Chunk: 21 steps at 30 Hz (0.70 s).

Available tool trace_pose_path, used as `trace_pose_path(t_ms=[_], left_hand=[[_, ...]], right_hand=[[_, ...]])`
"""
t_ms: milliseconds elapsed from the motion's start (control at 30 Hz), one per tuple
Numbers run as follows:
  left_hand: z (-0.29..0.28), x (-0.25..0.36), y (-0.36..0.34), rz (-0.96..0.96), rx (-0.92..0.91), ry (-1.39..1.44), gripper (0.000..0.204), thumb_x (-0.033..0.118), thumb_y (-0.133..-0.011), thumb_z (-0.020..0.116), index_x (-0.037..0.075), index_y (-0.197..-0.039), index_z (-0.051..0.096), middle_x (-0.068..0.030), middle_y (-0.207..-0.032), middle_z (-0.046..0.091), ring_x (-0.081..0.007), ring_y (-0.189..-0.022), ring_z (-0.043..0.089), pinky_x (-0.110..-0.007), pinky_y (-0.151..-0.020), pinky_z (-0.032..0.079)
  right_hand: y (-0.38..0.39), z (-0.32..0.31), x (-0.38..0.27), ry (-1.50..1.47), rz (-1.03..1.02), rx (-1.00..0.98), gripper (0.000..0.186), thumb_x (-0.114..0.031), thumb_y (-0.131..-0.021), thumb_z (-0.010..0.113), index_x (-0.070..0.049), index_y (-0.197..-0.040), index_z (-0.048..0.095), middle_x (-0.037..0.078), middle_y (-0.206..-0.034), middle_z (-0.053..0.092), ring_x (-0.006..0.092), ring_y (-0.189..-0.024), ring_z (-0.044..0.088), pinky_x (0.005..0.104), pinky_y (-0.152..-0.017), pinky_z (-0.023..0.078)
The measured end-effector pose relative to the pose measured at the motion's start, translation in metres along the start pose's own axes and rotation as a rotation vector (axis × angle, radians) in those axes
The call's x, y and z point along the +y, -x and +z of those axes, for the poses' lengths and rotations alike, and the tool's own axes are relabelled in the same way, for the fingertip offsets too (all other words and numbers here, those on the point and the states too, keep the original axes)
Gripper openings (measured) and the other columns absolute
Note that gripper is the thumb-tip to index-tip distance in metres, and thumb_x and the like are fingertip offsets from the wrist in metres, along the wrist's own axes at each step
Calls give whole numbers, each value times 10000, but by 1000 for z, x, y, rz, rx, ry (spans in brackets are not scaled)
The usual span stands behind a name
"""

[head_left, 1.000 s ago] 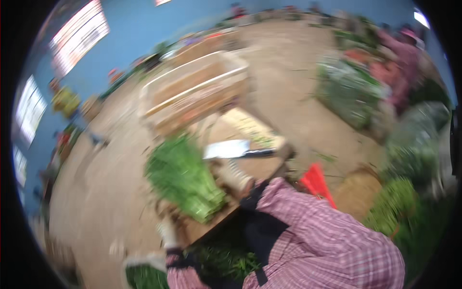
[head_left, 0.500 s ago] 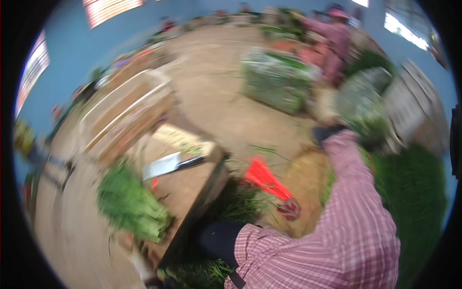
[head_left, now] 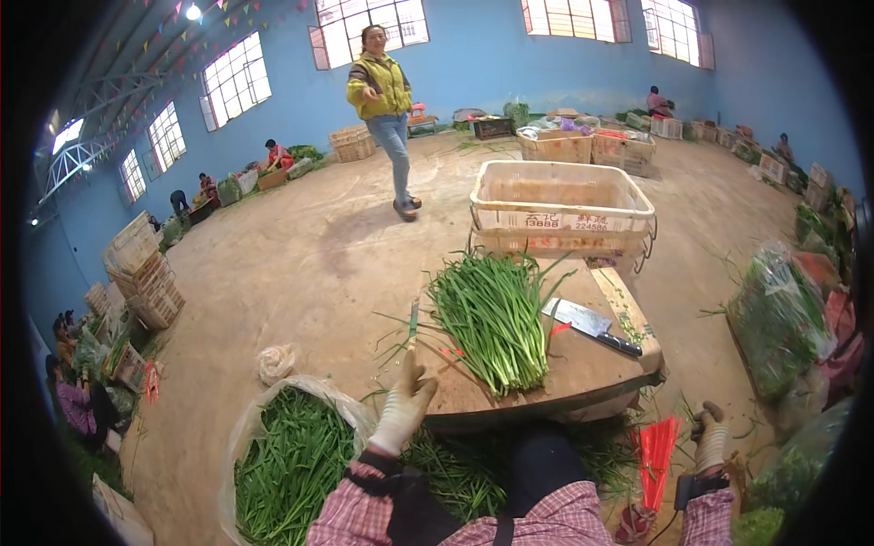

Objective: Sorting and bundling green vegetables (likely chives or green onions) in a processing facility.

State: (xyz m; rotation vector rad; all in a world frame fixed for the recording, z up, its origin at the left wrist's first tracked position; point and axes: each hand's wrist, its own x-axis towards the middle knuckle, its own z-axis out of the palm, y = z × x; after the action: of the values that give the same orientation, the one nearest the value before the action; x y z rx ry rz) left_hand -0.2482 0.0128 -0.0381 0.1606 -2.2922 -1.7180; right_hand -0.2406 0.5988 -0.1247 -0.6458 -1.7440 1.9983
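Observation:
A bunch of long green chives point(head_left: 492, 318) lies on a wooden board point(head_left: 583, 364) in front of me. At the board's left edge is my left hand point(head_left: 407, 409), in a pale glove, its fingers stretched out and the thumb apart. Just beyond its fingertips is a thin green and tan strip point(head_left: 413, 320), whose kind I cannot make out. My right hand point(head_left: 712, 439), gloved too, is off the board at right with curled fingers; whatever they hold is hidden. Between this hand and my knee hangs a bundle of red strips point(head_left: 657, 460). A cleaver point(head_left: 583, 318) rests flat right of the bunch.
An open clear bag of cut greens point(head_left: 296, 464) stands at my left. Beyond the board is a white plastic crate point(head_left: 564, 214). Bagged greens point(head_left: 778, 318) sit at right. A person in a yellow jacket point(head_left: 381, 86) stands on the floor ahead; others sit farther off.
The view has swung from right to left. My right arm, stretched out far toward bagged greens before, is drawn back near my side. My left hand has come up beside the board.

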Motion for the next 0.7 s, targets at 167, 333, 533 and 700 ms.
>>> trace_pose_path(t_ms=[167,333,533,700], left_hand=[[-66,40,66,-34,164,-54,470,102,-923,639,-14,-1362,520,-110,-1170,652,-139,-998,601,-272,-883,490],[-130,11,153,-119,472,-87,387,48,-900,613,-76,-1264,573,-163,-1180,656,-198,-1038,612,-305,-930,476],[-148,17,260,-326,728,-233,370,169,-961,581,-90,-1224,603,-221,-1192,658,-288,-1085,608,-359,-981,441],[-145,-33,330,-324,926,-338,394,130,-931,637,-97,-1249,582,-216,-1241,633,-289,-1089,589,-368,-1006,426]], right_hand=[[25,34,-4,-8,20,-166,235,-97,-933,562,-26,-1156,578,56,-753,623,106,-494,527,245,-408,412],[89,94,-41,50,103,-452,216,-124,-937,591,5,-1107,624,66,-772,649,124,-591,597,242,-494,476],[125,166,-64,63,25,-734,250,-144,-928,627,15,-1121,633,62,-828,674,108,-645,604,238,-563,488],[36,146,-47,-226,-90,-429,225,-178,-918,668,-73,-1117,660,22,-734,657,95,-507,548,242,-442,439]])
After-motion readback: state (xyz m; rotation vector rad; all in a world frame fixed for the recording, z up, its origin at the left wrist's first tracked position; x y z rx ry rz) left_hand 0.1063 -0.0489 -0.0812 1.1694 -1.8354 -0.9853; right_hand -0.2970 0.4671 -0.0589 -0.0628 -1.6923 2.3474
